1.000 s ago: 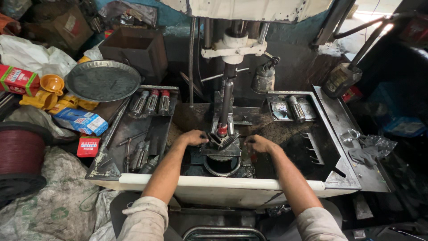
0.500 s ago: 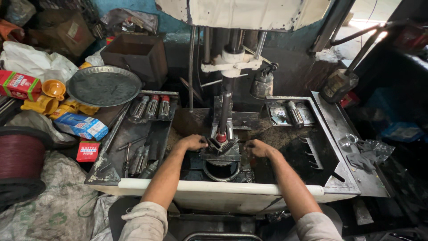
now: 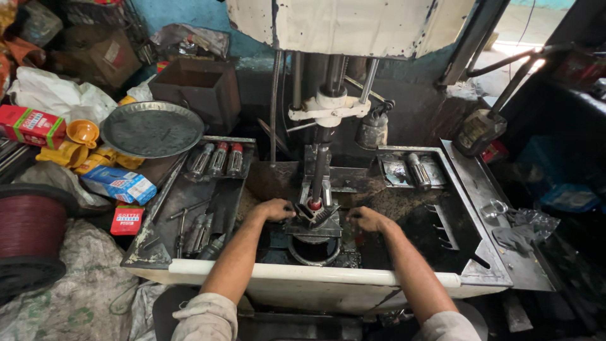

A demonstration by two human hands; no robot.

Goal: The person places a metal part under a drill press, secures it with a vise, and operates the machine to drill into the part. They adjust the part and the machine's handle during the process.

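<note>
A dark finned metal part (image 3: 314,218) sits on a round fixture (image 3: 314,247) under the vertical spindle (image 3: 320,165) of an oily machine. My left hand (image 3: 274,209) grips the left side of the part. My right hand (image 3: 366,218) rests against its right side, fingers curled on it. A red-tipped tool (image 3: 314,204) at the spindle's lower end touches the top of the part.
Left tray (image 3: 165,221) holds several cylindrical tools (image 3: 219,158) and loose rods. A round metal plate (image 3: 152,129), boxes (image 3: 118,184) and a red wire spool (image 3: 29,226) lie at the left. An oil can (image 3: 372,125) and a cylinder (image 3: 416,170) stand at the right back.
Both hands stay on the finned part. The view has shifted slightly; the hands have barely moved.
</note>
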